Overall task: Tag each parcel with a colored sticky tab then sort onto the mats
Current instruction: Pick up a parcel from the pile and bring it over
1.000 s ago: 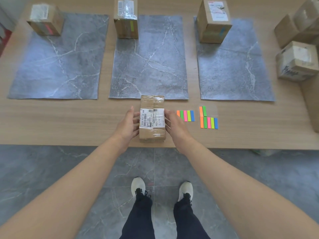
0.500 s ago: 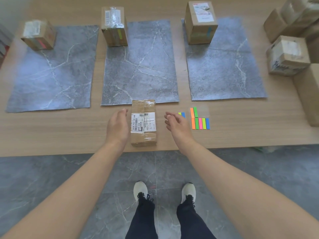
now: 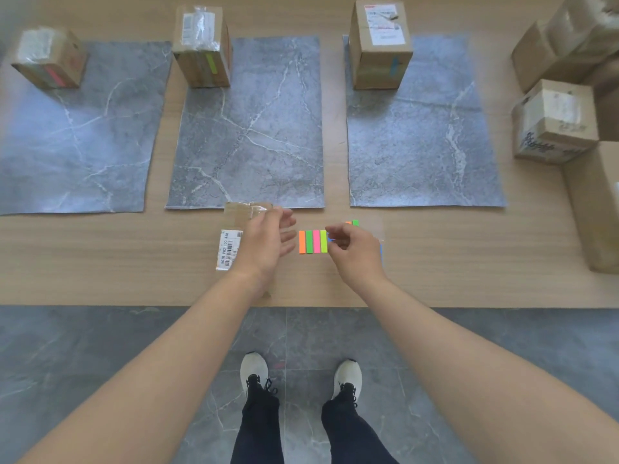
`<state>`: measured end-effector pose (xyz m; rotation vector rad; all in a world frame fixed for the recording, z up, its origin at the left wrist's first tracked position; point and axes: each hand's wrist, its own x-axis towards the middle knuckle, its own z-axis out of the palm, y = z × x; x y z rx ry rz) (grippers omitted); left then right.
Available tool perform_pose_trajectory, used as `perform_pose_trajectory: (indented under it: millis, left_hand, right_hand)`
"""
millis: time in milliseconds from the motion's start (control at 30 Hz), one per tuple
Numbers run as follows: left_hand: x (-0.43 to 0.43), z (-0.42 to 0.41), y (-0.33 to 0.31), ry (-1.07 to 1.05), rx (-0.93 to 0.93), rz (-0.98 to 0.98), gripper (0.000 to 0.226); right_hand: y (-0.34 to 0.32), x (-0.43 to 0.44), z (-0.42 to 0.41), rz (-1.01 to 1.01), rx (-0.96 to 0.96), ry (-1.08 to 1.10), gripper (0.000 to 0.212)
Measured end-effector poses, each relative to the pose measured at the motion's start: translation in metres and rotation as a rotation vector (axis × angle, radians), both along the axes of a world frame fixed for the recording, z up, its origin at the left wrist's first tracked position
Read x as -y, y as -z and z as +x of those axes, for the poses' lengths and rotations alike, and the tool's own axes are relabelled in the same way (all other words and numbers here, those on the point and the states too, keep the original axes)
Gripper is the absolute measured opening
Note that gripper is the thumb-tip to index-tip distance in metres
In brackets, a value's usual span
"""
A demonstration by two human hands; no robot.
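Near the table's front edge, parcel released, tagging is beginning: left hand hovering slack, right hand pinching the blue tab.

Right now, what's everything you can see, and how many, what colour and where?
table: one, light wood, across the view.
mats: three, grey marble, side by side on it.
tagged parcels: three, brown, one at each mat's far end; tabs pink, yellow-green, blue.
untagged parcel: one, brown, near front edge.
sticky tabs: four showing, orange, green, pink, yellow, right of it.
spare boxes: several, brown, far right.
shoes: two, white, bottom.
left grip: open, over the untagged parcel.
right grip: pinching the blue tab.
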<state>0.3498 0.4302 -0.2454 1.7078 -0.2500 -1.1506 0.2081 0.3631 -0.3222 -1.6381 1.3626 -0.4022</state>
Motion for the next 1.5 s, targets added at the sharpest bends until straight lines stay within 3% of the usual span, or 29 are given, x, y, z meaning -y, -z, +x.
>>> perform_pose_trajectory:
  millis: [233, 367, 667, 1000, 1200, 1333, 1500]
  left_hand:
    - [0.013, -0.022, 0.041, 0.064, -0.042, 0.144, 0.02]
    - [0.012, -0.02, 0.058, 0.119, 0.064, 0.203, 0.019]
    - [0.011, -0.019, 0.065, 0.148, 0.072, 0.216, 0.009]
    - [0.008, -0.021, 0.068, 0.14, 0.101, 0.204, 0.02]
    - [0.007, -0.018, 0.074, 0.158, 0.102, 0.214, 0.028]
    - [0.007, -0.02, 0.076, 0.198, 0.125, 0.23, 0.035]
    - [0.006, -0.025, 0.066, 0.274, 0.257, 0.218, 0.043]
  right_hand:
    - [0.028, 0.033, 0.007, -0.164, -0.164, -0.423, 0.034]
    - [0.035, 0.042, 0.015, -0.105, -0.2, -0.415, 0.035]
    - [0.029, 0.056, 0.026, -0.086, -0.298, -0.462, 0.022]
    - [0.029, 0.044, 0.016, -0.397, -0.336, -0.72, 0.02]
    - [0.03, 0.05, 0.016, -0.292, -0.231, -0.583, 0.017]
    - [0.031, 0.051, 0.013, -0.129, -0.075, -0.241, 0.009]
    - [0.02, 0.049, 0.009, 0.072, 0.21, 0.221, 0.02]
